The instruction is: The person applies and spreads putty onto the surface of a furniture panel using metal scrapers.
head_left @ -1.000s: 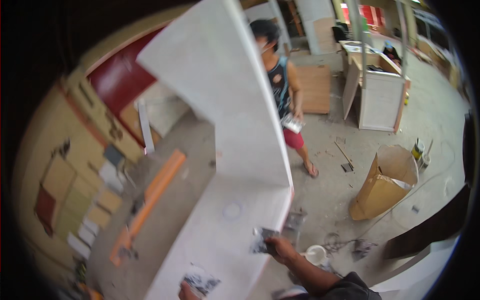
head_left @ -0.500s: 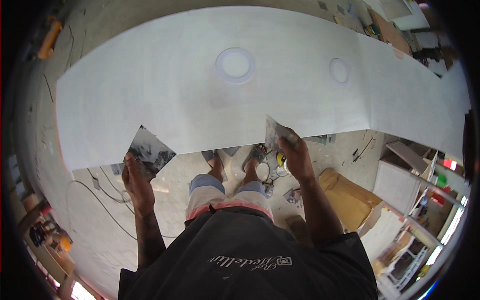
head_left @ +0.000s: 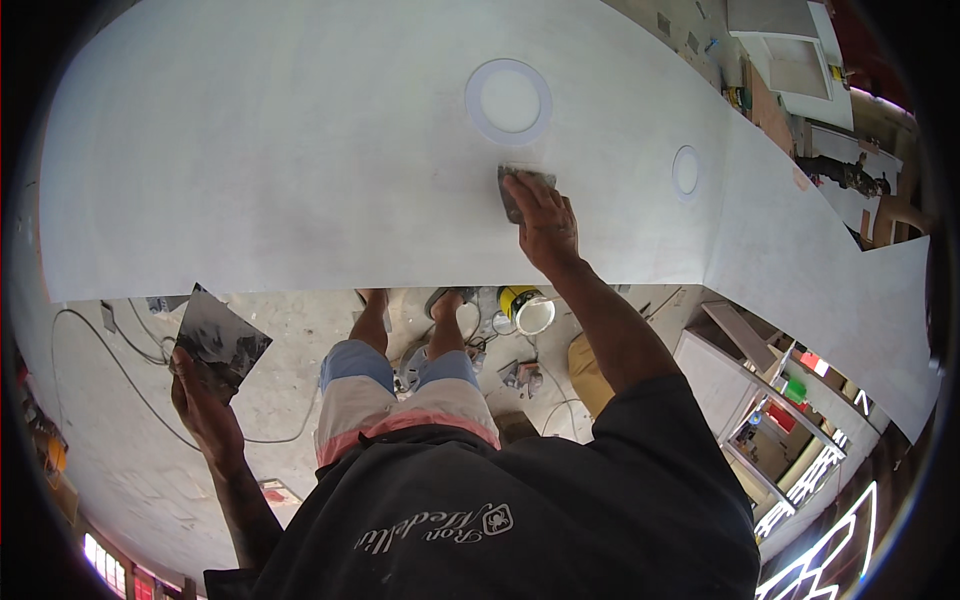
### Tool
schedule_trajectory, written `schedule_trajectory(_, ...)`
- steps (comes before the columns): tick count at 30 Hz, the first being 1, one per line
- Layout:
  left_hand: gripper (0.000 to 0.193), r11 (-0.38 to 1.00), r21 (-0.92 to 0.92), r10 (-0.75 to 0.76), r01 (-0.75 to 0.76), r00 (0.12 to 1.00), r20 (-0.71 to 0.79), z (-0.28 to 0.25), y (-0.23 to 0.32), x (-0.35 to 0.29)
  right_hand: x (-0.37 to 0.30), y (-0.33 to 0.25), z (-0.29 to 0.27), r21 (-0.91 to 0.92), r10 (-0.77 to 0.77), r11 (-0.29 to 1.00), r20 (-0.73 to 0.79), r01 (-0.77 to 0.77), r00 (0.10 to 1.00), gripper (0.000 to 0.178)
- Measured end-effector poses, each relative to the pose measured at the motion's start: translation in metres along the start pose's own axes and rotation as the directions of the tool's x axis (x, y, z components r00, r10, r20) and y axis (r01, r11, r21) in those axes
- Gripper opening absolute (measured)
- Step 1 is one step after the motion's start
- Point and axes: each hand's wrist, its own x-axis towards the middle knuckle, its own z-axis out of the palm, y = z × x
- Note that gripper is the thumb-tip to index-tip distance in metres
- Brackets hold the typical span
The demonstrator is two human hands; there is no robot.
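A long white panel stretches across in front of me, with a large pale ring and a smaller ring on its face. My right hand lies over a thin putty spreader, its fingers pressing the blade against the panel just below the large ring. Low at the left, clear of the panel's near edge, my left hand grips a square metal putty plate by its lower corner. Grey-white and dark smears cover that plate. Faint darker patches show on the panel's surface.
Under the near edge stands a yellow-and-black can by my feet. A dark cable loops over the floor at left. Cabinet frames stand at right. What looks like another person's arm shows at the far right.
My right hand has reached forward and laid its spreader on the panel, where before it was held up at the near edge. The left hand and plate sit lower and further left as the view shifted.
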Motion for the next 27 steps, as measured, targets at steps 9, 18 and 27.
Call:
schedule_trajectory(9,0.059,0.999,-0.039,0.034,-0.029,0.992,0.123,0.021,0.033,-0.013,0.013,-0.007,-0.062,0.082,0.488,0.859,0.172,-0.506,0.856,0.043)
schedule_trajectory(18,0.058,0.998,-0.058,0.013,-0.007,0.996,0.090,0.008,0.017,0.001,0.050,-0.087,-0.012,0.109,0.683,0.713,0.118,-0.693,0.721,0.046)
schedule_trajectory(27,0.058,0.996,-0.073,0.063,-0.058,0.996,0.061,0.001,0.013,-0.003,0.035,-0.174,-0.001,0.063,0.300,0.940,0.312,-0.335,0.902,0.048)
